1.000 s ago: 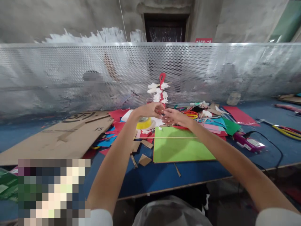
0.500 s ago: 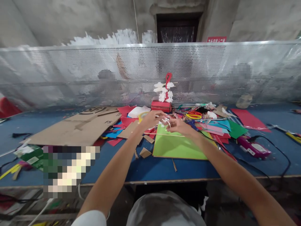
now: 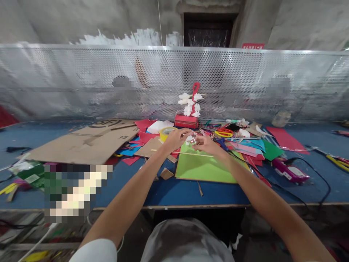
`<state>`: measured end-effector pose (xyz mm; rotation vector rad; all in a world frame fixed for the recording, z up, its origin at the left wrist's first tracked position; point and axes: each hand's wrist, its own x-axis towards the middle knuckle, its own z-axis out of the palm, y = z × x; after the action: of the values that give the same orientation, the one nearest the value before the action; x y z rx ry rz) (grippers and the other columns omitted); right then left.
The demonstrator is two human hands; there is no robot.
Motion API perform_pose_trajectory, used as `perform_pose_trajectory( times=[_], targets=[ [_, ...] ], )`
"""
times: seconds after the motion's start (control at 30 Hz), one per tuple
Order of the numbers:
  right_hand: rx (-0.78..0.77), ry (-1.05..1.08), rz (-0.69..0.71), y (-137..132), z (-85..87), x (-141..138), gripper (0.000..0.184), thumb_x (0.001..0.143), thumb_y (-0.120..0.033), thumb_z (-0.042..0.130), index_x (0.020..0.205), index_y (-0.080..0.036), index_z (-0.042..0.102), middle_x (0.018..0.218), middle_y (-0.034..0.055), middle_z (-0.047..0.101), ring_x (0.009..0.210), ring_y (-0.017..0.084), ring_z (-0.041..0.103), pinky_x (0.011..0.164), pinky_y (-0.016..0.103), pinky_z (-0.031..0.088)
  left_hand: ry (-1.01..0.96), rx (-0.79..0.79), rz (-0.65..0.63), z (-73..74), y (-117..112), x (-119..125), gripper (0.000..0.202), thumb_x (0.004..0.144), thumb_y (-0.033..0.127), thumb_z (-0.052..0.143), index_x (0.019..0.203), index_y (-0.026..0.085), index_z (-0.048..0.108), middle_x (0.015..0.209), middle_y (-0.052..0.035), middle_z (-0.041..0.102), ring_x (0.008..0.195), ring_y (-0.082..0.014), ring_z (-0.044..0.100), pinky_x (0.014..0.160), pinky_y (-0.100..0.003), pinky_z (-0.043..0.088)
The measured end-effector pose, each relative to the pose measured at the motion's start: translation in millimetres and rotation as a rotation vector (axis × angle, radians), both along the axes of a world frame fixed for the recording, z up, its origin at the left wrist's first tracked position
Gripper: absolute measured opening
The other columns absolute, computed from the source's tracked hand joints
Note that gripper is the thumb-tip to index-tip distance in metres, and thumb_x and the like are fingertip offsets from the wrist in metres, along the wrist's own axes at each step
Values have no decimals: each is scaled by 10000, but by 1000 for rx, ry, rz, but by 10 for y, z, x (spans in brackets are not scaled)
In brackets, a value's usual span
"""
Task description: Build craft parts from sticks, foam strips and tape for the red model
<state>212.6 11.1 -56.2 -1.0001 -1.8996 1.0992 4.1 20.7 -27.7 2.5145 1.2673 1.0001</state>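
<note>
Right now the hands meet just above the far edge of the green sheet (image 3: 204, 168). The left hand (image 3: 176, 138) and the right hand (image 3: 206, 144) each pinch a small white bit (image 3: 190, 138) between the fingertips, holding it clear of the tabletop (image 3: 174, 194). Beyond the green sheet a red stand (image 3: 186, 121) is upright with white tufts (image 3: 188, 108) already on it, so part of the work looks done. A thin stick (image 3: 185, 154) lies loose across the green sheet's far edge. The bit seems fixed to nothing yet. Right of the green sheet lies a purple glue gun (image 3: 289, 171).
</note>
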Motion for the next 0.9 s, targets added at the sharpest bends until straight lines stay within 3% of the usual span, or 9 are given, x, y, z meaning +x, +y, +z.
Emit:
perform_pose_trajectory(
  times=[0.1,0.2,0.3,0.37,0.43,0.6,0.73,0.9],
  targets=[
    [-16,18,-2,-19,7,10,339,682,-354,820,935,-178,679,781,31,677,678,152,637,578,250,494,-19,-24,-10,-10,-26,7,492,987,451,478,1429,238,511,1179,-80,734,891,-217,702,892,-339,489],
    [-52,45,-26,-64,28,34,320,678,-332,816,927,-179,685,849,32,681,704,141,634,593,243,498,-47,-36,-27,-31,8,-25,533,976,454,487,1455,222,456,1348,-120,638,876,-192,697,883,-331,498],
    [-74,97,-55,-109,68,82,311,698,-331,809,949,-187,697,868,26,675,705,122,617,613,236,490,44,-91,-84,-46,78,-79,410,972,431,478,1277,187,604,1177,-101,704,849,-189,683,809,-301,498],
    [-79,150,-79,-126,97,119,306,716,-339,805,965,-198,697,822,13,661,700,115,609,614,227,477,214,-132,-181,-54,102,-93,307,949,383,509,1073,170,692,994,-80,731,832,-194,668,766,-283,481],
    [-87,198,-103,-132,122,153,301,728,-350,805,969,-209,692,822,10,663,712,112,611,619,219,469,362,-163,-283,-67,88,-69,231,911,338,565,950,169,719,952,-73,733,823,-187,655,747,-266,465],
    [-119,324,-111,-118,153,209,330,727,-367,818,993,-216,694,846,12,684,715,109,609,612,218,458,436,-235,-332,-161,-20,96,178,852,342,662,922,188,717,968,-52,736,785,-171,648,702,-251,452],
    [-179,405,-102,-111,164,226,364,701,-340,845,1013,-216,704,842,11,693,713,105,620,642,227,485,481,-182,-301,-241,-42,171,130,880,215,561,913,175,681,959,-69,726,805,-185,654,699,-262,456],
    [-209,424,-114,-123,191,220,352,702,-308,851,1006,-218,697,865,23,717,729,107,639,691,237,523,462,-76,-265,-232,-24,175,198,886,182,506,1036,157,633,977,-106,728,846,-213,676,714,-279,467]
  ],
)
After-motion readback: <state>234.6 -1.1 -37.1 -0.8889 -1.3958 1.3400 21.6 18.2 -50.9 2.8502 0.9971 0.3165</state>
